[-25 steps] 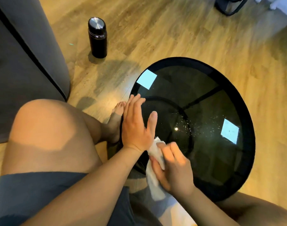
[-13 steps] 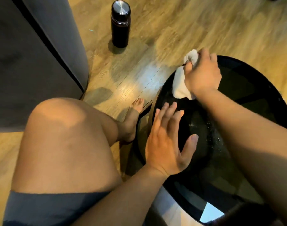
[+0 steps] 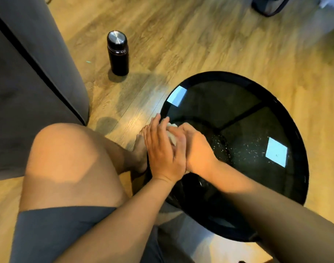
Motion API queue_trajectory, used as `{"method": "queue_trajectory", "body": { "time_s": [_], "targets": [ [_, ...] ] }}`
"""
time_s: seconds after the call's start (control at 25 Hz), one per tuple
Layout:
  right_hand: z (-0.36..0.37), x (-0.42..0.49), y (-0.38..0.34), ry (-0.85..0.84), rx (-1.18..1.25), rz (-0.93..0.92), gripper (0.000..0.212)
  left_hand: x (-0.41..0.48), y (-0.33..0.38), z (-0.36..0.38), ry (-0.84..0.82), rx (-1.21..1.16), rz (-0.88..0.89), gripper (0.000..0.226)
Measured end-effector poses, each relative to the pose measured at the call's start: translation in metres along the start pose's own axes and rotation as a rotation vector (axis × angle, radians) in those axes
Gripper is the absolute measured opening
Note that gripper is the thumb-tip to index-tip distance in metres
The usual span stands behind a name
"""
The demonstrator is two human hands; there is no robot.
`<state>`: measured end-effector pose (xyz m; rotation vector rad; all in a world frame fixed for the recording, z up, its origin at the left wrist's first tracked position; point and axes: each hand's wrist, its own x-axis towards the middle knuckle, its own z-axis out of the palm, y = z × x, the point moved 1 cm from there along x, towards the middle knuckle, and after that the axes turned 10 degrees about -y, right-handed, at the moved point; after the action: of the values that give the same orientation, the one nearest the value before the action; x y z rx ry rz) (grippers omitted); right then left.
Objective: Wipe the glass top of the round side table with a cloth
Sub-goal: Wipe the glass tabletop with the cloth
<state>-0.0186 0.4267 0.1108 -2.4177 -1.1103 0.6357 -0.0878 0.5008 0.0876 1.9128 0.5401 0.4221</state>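
The round side table (image 3: 287, 118) has a dark glass top in a black rim and stands low on the wooden floor. Small white specks dot the glass right of centre. My left hand (image 3: 162, 150) lies flat with fingers apart on the table's near-left edge. My right hand (image 3: 196, 149) is beside it, touching it, shut on a white cloth (image 3: 172, 135). Only a small bunched part of the cloth shows between the two hands, pressed on the glass at the left rim.
A black flask with a steel lid (image 3: 117, 54) stands on the floor beyond my knee. A grey sofa (image 3: 29, 82) fills the left side. My bare knee (image 3: 67, 152) and foot (image 3: 139, 149) are next to the table. A dark object (image 3: 268, 5) sits far right.
My right hand has pulled the cloth from the far-left rim back to the near-left edge, up against my left hand. The camera view has shifted back.
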Motion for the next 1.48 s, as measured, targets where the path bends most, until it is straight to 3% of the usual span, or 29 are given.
{"method": "queue_trajectory", "body": {
  "time_s": [0.08, 0.16, 0.28, 0.4, 0.68, 0.8, 0.88, 1.12, 1.32, 1.48],
  "targets": [
    [0.014, -0.058, 0.004, -0.068, -0.027, -0.046, 0.042, 0.007, 0.003, -0.009, 0.053, -0.145, -0.147, 0.060],
    [0.023, -0.123, 0.015, -0.097, -0.020, -0.043, 0.044, 0.015, -0.001, -0.014, 0.032, -0.114, -0.215, 0.059],
    [0.010, -0.205, 0.052, -0.119, -0.075, 0.123, 0.040, 0.010, -0.007, -0.005, -0.112, 0.035, -0.179, 0.060],
    [0.003, -0.232, 0.068, -0.140, -0.188, 0.225, 0.033, 0.002, -0.015, 0.006, -0.215, 0.070, -0.128, 0.067],
    [0.025, -0.070, 0.005, 0.120, -0.322, 0.170, 0.034, 0.000, -0.013, 0.006, -0.186, 0.005, -0.118, 0.072],
    [0.005, -0.015, 0.018, 0.118, -0.286, 0.234, 0.035, 0.003, -0.018, 0.006, -0.186, 0.015, -0.132, 0.070],
    [-0.016, 0.016, 0.035, 0.241, -0.310, 0.229, 0.035, 0.003, -0.019, 0.007, -0.189, 0.033, -0.125, 0.068],
    [-0.109, 0.130, 0.121, 0.322, -0.361, 0.597, 0.032, 0.005, -0.020, 0.007, -0.167, 0.043, -0.138, 0.066],
    [-0.117, 0.139, 0.130, 0.304, -0.325, 0.613, 0.030, 0.009, -0.019, 0.008, -0.195, 0.056, -0.138, 0.068],
    [-0.080, 0.073, 0.102, 0.267, -0.278, 0.511, 0.037, 0.011, -0.016, 0.007, -0.199, 0.077, -0.137, 0.070]
  ]
}}
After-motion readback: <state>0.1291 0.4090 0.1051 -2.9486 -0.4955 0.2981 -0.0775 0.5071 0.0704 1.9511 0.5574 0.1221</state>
